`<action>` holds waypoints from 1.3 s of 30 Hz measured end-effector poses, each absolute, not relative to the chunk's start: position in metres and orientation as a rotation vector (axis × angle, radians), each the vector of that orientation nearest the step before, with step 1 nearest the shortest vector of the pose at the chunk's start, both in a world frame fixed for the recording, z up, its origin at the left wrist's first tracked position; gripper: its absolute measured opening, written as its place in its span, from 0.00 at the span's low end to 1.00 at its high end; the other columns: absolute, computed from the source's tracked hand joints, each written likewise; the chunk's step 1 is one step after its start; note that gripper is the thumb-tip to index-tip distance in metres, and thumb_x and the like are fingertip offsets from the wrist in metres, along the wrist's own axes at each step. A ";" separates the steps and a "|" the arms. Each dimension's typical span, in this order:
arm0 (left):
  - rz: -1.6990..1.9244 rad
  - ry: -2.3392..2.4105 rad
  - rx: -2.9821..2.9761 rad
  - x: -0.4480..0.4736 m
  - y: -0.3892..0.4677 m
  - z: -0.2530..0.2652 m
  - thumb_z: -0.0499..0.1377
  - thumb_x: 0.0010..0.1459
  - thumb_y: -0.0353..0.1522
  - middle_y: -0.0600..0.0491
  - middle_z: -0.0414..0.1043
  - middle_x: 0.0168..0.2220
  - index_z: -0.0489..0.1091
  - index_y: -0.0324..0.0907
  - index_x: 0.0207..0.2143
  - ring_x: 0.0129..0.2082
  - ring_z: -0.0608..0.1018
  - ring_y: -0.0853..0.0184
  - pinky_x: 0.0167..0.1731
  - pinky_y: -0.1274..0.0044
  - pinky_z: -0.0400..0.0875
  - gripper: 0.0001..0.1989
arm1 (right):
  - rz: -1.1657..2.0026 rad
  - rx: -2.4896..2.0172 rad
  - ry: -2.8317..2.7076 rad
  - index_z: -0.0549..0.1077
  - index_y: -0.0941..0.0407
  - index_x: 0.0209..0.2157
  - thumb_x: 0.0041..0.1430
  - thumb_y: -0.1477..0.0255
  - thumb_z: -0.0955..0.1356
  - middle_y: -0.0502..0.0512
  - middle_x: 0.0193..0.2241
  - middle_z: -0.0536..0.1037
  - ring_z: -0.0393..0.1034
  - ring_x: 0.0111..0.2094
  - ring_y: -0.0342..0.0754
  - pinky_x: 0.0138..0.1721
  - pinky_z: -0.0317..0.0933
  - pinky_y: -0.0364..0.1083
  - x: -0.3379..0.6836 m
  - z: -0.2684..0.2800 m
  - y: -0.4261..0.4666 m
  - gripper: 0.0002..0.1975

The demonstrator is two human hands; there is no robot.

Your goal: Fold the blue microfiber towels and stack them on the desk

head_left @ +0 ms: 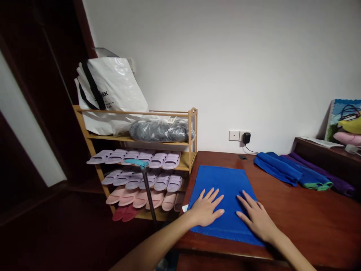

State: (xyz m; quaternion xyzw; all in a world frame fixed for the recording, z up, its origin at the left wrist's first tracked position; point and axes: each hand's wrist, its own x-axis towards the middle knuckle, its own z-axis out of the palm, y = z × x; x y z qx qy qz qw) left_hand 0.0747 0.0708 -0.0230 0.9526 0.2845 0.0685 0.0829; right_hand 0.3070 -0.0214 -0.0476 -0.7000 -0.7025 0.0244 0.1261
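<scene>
Skirting left edge of table [304, 226]: blue cloth [230, 199].

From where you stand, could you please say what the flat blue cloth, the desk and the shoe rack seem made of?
Flat blue cloth: matte textile, by its uneven edge; fibre unclear.
Desk: probably varnished wood or veneer, by its reddish-brown sheen.
Shoe rack: likely smooth wood or bamboo, by its tan rails.

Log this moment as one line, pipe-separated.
left hand: open, palm down on blue rectangular cloth | right hand: open, palm down, same cloth | support: reddish-brown wooden table | nearby: blue, purple cloths
</scene>
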 end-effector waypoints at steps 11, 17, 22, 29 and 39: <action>0.160 0.839 2.812 0.071 0.052 -0.027 0.39 0.65 0.50 0.50 0.36 0.67 0.41 0.51 0.65 0.66 0.41 0.55 0.59 0.53 0.39 0.30 | -0.103 -2.153 -1.999 0.53 0.52 0.62 0.58 0.45 0.50 0.53 0.63 0.48 0.41 0.64 0.50 0.62 0.43 0.56 0.293 -0.062 -0.045 0.38; 0.180 0.828 2.835 0.069 0.053 -0.035 0.40 0.64 0.51 0.51 0.39 0.67 0.45 0.52 0.65 0.65 0.42 0.54 0.59 0.52 0.37 0.30 | -0.029 -2.150 -1.987 0.48 0.51 0.64 0.58 0.44 0.50 0.52 0.64 0.45 0.37 0.65 0.51 0.63 0.40 0.57 0.294 -0.072 -0.039 0.38; 0.182 0.850 2.851 0.082 0.098 -0.040 0.38 0.64 0.52 0.52 0.39 0.67 0.45 0.53 0.65 0.65 0.42 0.54 0.58 0.52 0.37 0.30 | 0.110 -2.199 -2.013 0.45 0.53 0.64 0.56 0.42 0.48 0.53 0.65 0.40 0.32 0.65 0.49 0.63 0.35 0.56 0.309 -0.069 0.010 0.41; 0.149 0.924 2.849 0.098 0.161 -0.041 0.39 0.62 0.54 0.53 0.41 0.67 0.47 0.55 0.64 0.65 0.44 0.57 0.59 0.53 0.37 0.31 | 0.139 -2.221 -1.996 0.43 0.55 0.65 0.56 0.42 0.46 0.55 0.65 0.39 0.29 0.66 0.49 0.63 0.31 0.56 0.319 -0.070 0.077 0.43; 0.153 0.953 2.847 0.105 0.210 -0.044 0.38 0.61 0.56 0.53 0.41 0.67 0.46 0.56 0.64 0.65 0.45 0.58 0.59 0.54 0.37 0.32 | 0.147 -2.217 -1.985 0.45 0.54 0.65 0.57 0.44 0.47 0.55 0.65 0.40 0.30 0.66 0.50 0.62 0.31 0.57 0.329 -0.071 0.130 0.41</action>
